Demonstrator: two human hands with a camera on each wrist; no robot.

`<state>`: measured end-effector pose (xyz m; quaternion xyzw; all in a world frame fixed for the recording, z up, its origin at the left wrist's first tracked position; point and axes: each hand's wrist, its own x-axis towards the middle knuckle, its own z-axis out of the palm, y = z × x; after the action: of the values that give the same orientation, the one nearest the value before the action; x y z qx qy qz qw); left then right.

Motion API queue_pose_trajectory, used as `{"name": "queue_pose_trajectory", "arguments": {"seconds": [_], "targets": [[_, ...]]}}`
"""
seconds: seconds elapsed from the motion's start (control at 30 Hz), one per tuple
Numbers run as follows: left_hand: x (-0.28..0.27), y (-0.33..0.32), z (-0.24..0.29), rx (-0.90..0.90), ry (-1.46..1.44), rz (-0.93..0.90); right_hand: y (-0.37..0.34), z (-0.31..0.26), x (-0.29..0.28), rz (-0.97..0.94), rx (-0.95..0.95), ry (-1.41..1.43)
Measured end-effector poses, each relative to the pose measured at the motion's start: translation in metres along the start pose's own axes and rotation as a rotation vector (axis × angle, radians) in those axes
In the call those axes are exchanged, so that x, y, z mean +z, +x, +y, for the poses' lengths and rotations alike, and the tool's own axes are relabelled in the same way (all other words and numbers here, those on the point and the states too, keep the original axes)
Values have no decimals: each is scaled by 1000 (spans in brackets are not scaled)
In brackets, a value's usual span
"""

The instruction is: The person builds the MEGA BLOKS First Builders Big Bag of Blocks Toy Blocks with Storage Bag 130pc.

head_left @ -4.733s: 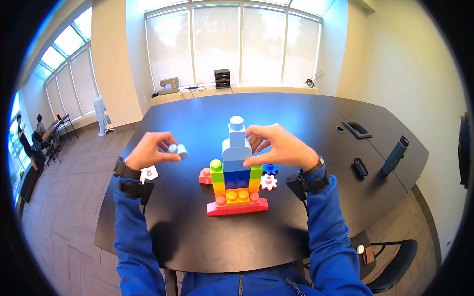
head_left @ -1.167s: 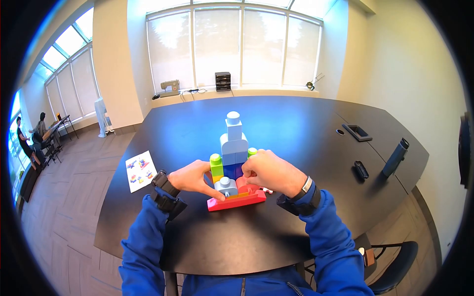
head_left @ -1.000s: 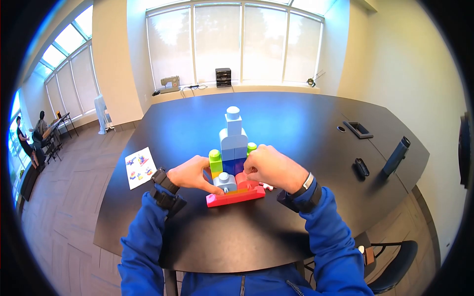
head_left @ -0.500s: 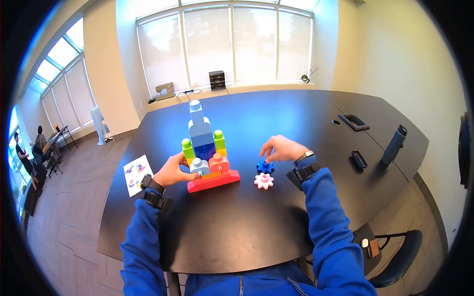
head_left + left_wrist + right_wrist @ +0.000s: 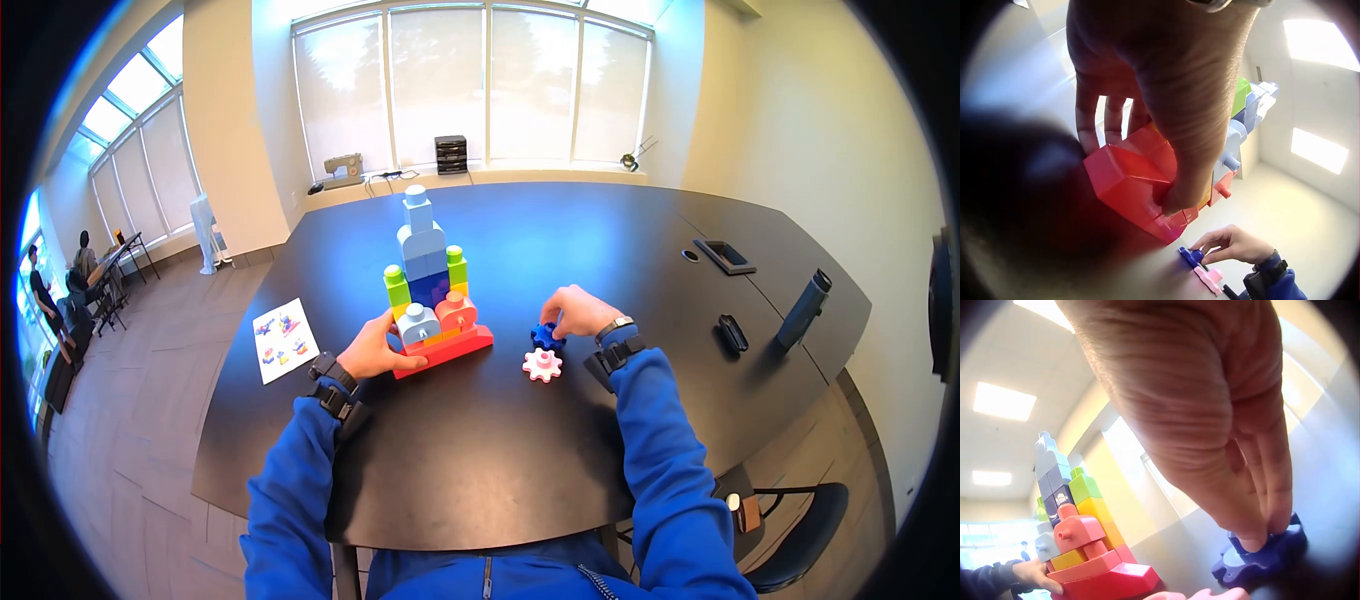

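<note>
A tower of toy building blocks (image 5: 430, 290) stands on a red base (image 5: 445, 350), with green, yellow and blue blocks above it and pale blue ones at the top. On its front sit a grey-blue block (image 5: 417, 324) and a red block (image 5: 457, 311), each with a small peg. My left hand (image 5: 372, 350) grips the left end of the red base, thumb in front and fingers behind. With thumb and fingertips my right hand (image 5: 585, 312) pinches the hub of a blue toy gear (image 5: 1260, 556), low over the table. Just in front of it lies a pink-and-white gear (image 5: 542, 365).
A sheet with printed pictures (image 5: 285, 340) lies left of the tower. To the right on the black table (image 5: 470, 460) are a dark case (image 5: 731, 336) and a dark bottle (image 5: 804, 310). A table socket (image 5: 724, 257) lies farther back.
The grey-blue and red blocks have been set on the tower's front. The tower has shifted left and turned, held by my left hand. My right hand has left the red block for the blue gear.
</note>
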<state>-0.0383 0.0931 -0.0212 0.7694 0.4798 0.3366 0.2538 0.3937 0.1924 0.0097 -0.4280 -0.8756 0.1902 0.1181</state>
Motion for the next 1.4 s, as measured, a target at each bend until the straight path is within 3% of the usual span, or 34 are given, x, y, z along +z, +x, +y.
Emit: {"name": "queue_pose_trajectory", "arguments": {"seconds": [0.1,0.17,0.3,0.37,0.47,0.57,0.7,0.77,0.9,0.97,1.03,1.4], "targets": [[5,-1,-3,8,-28,2,-3,-10,-3,29,82,-11],[9,0,-10,18,-67,7,-4,-20,-8,-18,249,-51],[11,3,-28,-12,-108,-42,-11,-33,-12,-12,338,-114],[12,4,-34,-28,-101,-90,-13,-22,-7,130,116,-34],[16,1,-36,-8,-189,-116,-8,-9,-3,114,5,-158],[18,0,-32,22,-306,-94,-4,-11,-3,57,87,-159],[15,-1,-29,-24,-281,-132,-2,-28,-11,97,10,-155],[14,-1,-30,-40,-276,-135,-5,-57,-18,149,-154,-54],[17,1,-33,-20,-321,-126,-4,-107,-10,147,-261,42],[18,1,-33,-2,-332,-121,-5,-143,9,225,-485,182],[18,1,-31,78,-383,-105,-3,-164,24,236,-497,160],[12,-5,-12,21,-313,-96,5,-172,56,354,-574,13]]}}
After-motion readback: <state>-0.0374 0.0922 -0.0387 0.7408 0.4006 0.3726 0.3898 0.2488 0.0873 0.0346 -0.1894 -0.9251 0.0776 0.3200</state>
